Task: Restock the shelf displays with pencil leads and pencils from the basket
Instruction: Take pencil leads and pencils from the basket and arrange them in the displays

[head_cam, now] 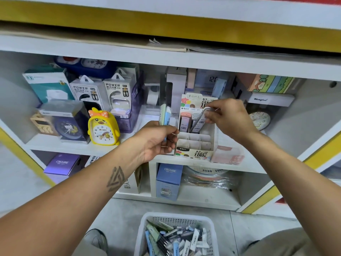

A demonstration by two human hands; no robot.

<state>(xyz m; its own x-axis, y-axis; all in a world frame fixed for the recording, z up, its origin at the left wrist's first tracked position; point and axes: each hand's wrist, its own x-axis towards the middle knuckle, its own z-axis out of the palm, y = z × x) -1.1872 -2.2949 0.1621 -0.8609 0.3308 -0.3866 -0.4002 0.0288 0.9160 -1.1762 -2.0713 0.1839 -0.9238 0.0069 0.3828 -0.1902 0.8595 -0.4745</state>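
— Nearest, at six o'clock, what sits on the floor?

— White plastic basket (177, 235), slotted walls, heaped with pencil lead cases and pencils (173, 239) in pale green, blue, grey and white.

— And the hands?

— Both reach up from the bottom corners toward the middle shelf (73, 146). Left hand (156, 140), just left of centre, has its fingers (168, 139) curled round a small bundle of lead packs (164, 115), one pale green and one pale blue, standing upright above the fist. A triangular tattoo marks that forearm.

— The right?

— Right hand (230, 117), at about one o'clock from centre, pinches a clear lead tube (200, 120) between thumb and fingertips. The tube tilts, its lower end down inside the back row of the display box (195, 143).

— Describe that box.

— White cardboard, divided into small cells, printed "0.7" and "100" on front and header. A few tubes stand in the back row; the front cells show bare cardboard. It sits at the shelf's front edge, touching a pink box (227, 155) at its three o'clock.

— Farther out?

— At nine o'clock, a yellow duck alarm clock (102, 127), beside it a dark blue clock in a clear case (68, 122). Behind them two "POWER BANK" boxes (103, 91). Below, at six o'clock from the display, a blue "CRUHRE" box (168, 180).
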